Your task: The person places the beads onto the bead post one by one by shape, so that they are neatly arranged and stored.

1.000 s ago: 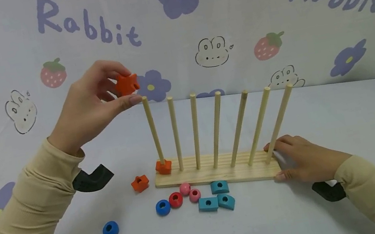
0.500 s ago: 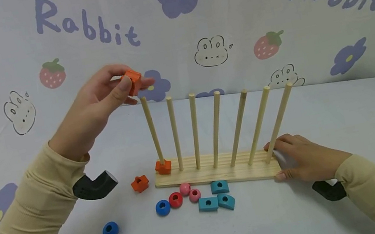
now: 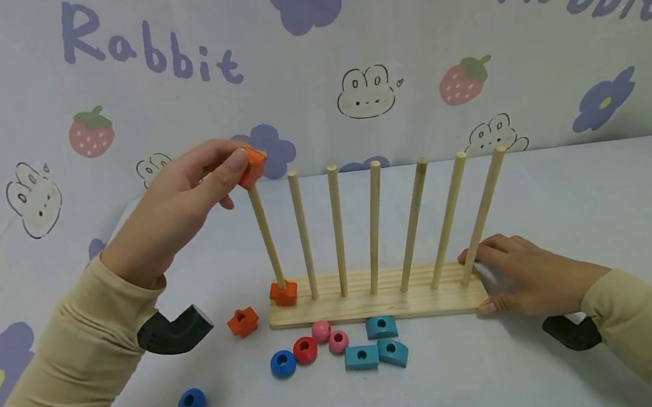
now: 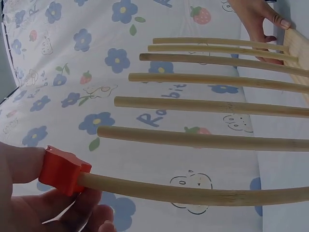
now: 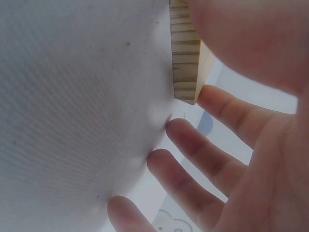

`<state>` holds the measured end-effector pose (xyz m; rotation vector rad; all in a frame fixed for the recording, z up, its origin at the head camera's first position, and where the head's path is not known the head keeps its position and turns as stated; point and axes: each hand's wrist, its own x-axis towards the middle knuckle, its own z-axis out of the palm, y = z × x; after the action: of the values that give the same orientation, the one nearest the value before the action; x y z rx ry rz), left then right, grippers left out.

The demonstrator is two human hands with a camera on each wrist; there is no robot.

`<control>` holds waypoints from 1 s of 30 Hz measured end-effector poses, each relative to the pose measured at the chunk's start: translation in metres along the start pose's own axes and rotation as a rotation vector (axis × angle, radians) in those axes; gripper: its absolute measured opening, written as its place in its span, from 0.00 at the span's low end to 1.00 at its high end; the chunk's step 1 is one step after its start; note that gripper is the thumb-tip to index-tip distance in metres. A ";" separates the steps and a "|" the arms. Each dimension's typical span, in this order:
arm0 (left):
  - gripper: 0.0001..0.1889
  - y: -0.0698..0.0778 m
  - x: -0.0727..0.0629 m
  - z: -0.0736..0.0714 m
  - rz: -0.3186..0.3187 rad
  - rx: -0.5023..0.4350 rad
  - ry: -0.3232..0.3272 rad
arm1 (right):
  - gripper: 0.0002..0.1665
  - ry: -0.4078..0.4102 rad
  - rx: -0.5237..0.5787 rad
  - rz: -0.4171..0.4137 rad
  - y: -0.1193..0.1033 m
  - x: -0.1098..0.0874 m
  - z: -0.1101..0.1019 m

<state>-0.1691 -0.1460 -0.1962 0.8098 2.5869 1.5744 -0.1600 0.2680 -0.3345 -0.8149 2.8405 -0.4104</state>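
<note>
My left hand (image 3: 169,205) pinches an orange star-shaped bead (image 3: 253,167) between thumb and fingers, right at the top of the leftmost peg (image 3: 266,236). In the left wrist view the peg's tip meets the orange bead (image 4: 63,169). A second orange star bead (image 3: 283,293) sits at the foot of that same peg. Seven-peg-like rods rise in a row from a wooden base (image 3: 332,311); several other pegs (image 3: 379,227) are bare. My right hand (image 3: 528,273) holds the base's right end, thumb at the front corner, index finger (image 5: 227,108) at the back corner.
A loose orange star bead (image 3: 244,322) lies left of the base. In front are blue beads (image 3: 283,364), one blue bead (image 3: 192,404) farther left, a red bead (image 3: 305,350), pink beads (image 3: 338,342) and teal blocks (image 3: 362,357). A printed cloth (image 3: 300,55) hangs behind.
My left hand has turned the orange star bead and brought it right and down onto the top of the leftmost peg. The right hand stays on the base.
</note>
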 end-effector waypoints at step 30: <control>0.15 -0.063 -0.004 0.016 -0.196 0.177 -0.224 | 0.41 -0.001 -0.008 0.004 0.001 0.002 0.001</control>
<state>-0.1880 -0.1578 -0.2573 0.6728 2.5750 1.1465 -0.1618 0.2676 -0.3361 -0.8097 2.8439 -0.3985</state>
